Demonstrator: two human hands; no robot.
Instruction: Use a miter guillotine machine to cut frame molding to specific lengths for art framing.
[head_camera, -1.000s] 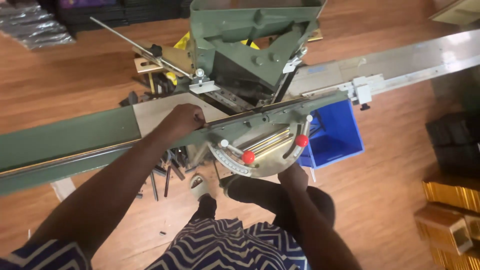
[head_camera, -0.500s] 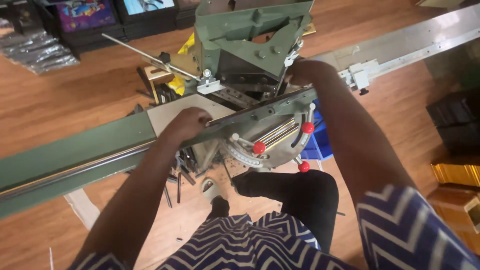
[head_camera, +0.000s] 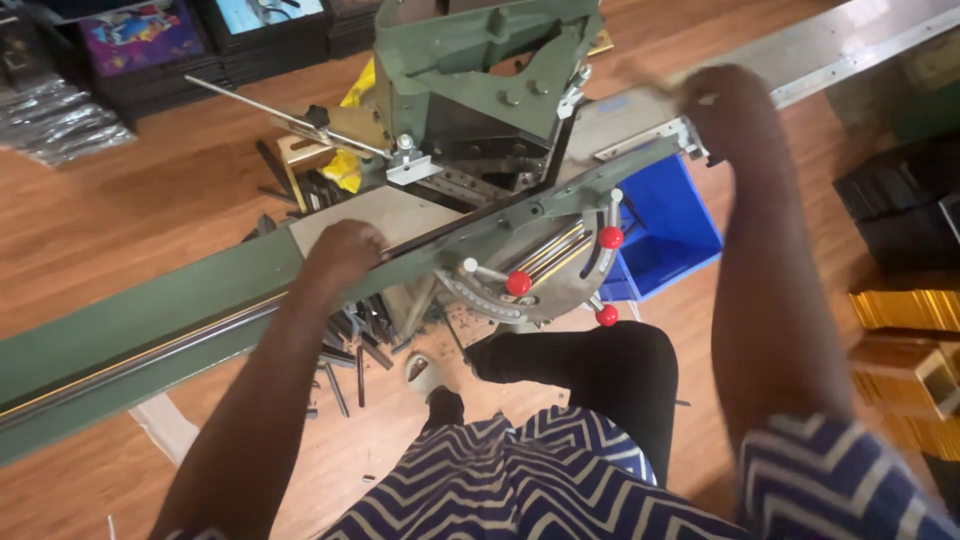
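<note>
Wooden floor (head_camera: 150, 200) below, blue plastic bin (head_camera: 670, 225) beside the green metal mitre-cutting machine (head_camera: 480, 90). My left hand (head_camera: 345, 255) presses, fingers curled, on the long dark moulding strip (head_camera: 170, 345) lying along the green fence rail. My right hand (head_camera: 725, 105), blurred, seems closed on the right-side stop bracket (head_camera: 690, 140).

right hand (head_camera: 725, 110): motion-blurred at 1 o'clock; fingers cannot be made out, nor what they touch on the metal rail (head_camera: 850, 45).
left hand (head_camera: 345, 255): fingertips hidden over the far edge of the long green arm (head_camera: 150, 330).
long green arm: cut off at the 9 o'clock edge.
metal rail: runs out at the 2 o'clock corner.
green machine head (head_camera: 480, 70): top cropped at 12 o'clock.
blue bin (head_camera: 670, 225): near side hidden behind the machine's round scale plate (head_camera: 530, 280).
scraps on floor (head_camera: 350, 350): too small to tell apart.
</note>
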